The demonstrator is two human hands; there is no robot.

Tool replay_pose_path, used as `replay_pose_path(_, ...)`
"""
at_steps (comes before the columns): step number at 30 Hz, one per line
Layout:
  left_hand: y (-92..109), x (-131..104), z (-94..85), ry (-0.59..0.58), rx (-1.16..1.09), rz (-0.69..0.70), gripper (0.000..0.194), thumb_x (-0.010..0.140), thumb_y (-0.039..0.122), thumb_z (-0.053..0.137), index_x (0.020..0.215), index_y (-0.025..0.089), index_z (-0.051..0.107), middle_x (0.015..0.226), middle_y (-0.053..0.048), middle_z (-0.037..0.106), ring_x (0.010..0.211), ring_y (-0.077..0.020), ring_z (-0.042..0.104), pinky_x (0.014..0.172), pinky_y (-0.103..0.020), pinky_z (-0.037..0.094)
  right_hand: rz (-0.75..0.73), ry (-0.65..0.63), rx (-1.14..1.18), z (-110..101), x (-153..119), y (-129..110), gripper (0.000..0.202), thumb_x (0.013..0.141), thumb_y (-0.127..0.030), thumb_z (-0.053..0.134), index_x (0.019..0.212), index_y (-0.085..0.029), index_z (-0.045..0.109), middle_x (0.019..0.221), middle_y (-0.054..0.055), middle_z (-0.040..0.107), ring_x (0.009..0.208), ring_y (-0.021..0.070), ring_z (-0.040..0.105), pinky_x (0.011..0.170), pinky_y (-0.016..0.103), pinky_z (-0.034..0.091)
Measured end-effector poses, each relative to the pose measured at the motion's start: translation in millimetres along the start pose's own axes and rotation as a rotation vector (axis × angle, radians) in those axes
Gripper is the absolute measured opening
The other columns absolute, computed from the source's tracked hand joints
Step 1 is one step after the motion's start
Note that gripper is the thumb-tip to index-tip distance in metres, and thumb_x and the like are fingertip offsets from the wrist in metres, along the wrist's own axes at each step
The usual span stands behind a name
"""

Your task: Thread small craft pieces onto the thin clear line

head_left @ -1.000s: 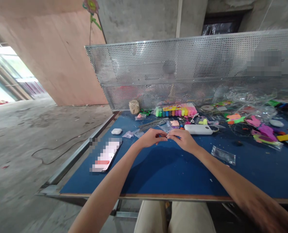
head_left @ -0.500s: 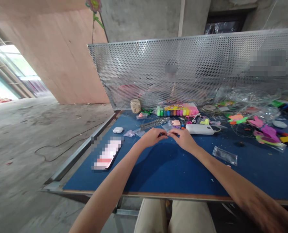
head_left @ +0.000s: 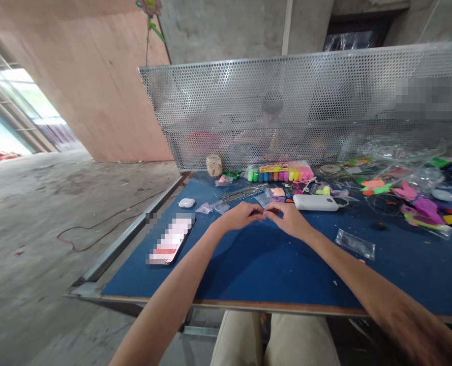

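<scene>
My left hand [head_left: 242, 215] and my right hand [head_left: 285, 218] meet fingertip to fingertip above the middle of the blue table [head_left: 244, 269]. Both are closed in a pinch, and whatever sits between the fingertips is too small or too hidden to name. Just beyond them lie a clear bag with a peach-coloured piece of clay [head_left: 277, 192] and a bundle of thin metal wires [head_left: 244, 192]. A white power bank [head_left: 314, 203] with a cable rests close to my right hand. Small bags of purple clay [head_left: 204, 208] are left of my left hand.
A phone [head_left: 172, 239] and a white earbud case [head_left: 186, 203] lie at the left. Behind stands a pack of coloured clay [head_left: 281, 172] before a perforated metal screen [head_left: 226, 112]. Colourful clay pieces [head_left: 427, 208] and plastic bags crowd the right. A clear packet [head_left: 355, 244] lies near my right forearm.
The view has shifted very slightly. Both hands stay pinched together in nearly the same place, with only a small change at the fingertips.
</scene>
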State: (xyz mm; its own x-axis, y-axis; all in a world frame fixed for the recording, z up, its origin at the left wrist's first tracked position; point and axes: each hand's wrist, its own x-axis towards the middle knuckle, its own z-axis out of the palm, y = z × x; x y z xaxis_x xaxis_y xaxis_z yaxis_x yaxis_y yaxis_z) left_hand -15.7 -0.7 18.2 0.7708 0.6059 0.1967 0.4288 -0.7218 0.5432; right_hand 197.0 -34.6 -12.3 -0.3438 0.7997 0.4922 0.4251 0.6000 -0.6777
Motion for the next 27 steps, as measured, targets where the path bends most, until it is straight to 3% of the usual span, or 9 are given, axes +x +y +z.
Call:
replay_pose_path(8, 2.7, -3.1, -3.3, -0.054, -0.155, -0.097, 0.023, 0.088, 0.037, 0.062, 0.094, 0.017, 0.071, 0.080, -0.001, 0.072, 0.052, -0.0082, 0.058, 0.056, -0.021, 0.043, -0.047, -0.060, -0.032, -5.3, 1.4, 4.1, 0.018, 0.089, -0.036, 0.062, 0.088, -0.025, 0.076, 0.087, 0.003, 0.076, 0.081, 0.0215, 0.070, 0.074, 0.032, 0.052)
replay_pose_path(15, 4.1, -4.8, -2.5, -0.115, -0.349, -0.143, 0.027, 0.089, 0.039, 0.060, 0.099, 0.015, 0.070, 0.090, -0.007, 0.073, 0.070, -0.0133, 0.069, 0.059, -0.021, 0.052, -0.035, -0.053, -0.056, -6.6, 0.8, 5.3, 0.018, 0.089, -0.037, 0.062, 0.086, -0.027, 0.077, 0.086, 0.001, 0.077, 0.078, 0.0209, 0.070, 0.069, 0.031, 0.052)
replay_pose_path(21, 8.2, -6.2, -1.6, -0.106, -0.303, -0.089, 0.027, 0.091, 0.042, 0.058, 0.095, 0.016, 0.066, 0.086, -0.005, 0.071, 0.064, -0.0102, 0.064, 0.057, -0.020, 0.048, -0.067, -0.081, -0.024, -10.4, 0.0, 0.1, 0.018, 0.090, -0.038, 0.061, 0.092, -0.026, 0.075, 0.088, 0.002, 0.075, 0.078, 0.0200, 0.068, 0.067, 0.030, 0.051)
replay_pose_path(27, 9.4, -5.8, -1.5, -0.109, -0.322, -0.119, 0.031, 0.090, 0.047, 0.060, 0.093, 0.016, 0.065, 0.080, -0.002, 0.068, 0.057, -0.0086, 0.057, 0.056, -0.020, 0.046, -0.083, -0.063, 0.071, -10.8, 0.2, 1.0, 0.021, 0.093, -0.038, 0.058, 0.089, -0.025, 0.074, 0.087, 0.003, 0.074, 0.080, 0.0205, 0.068, 0.076, 0.032, 0.052)
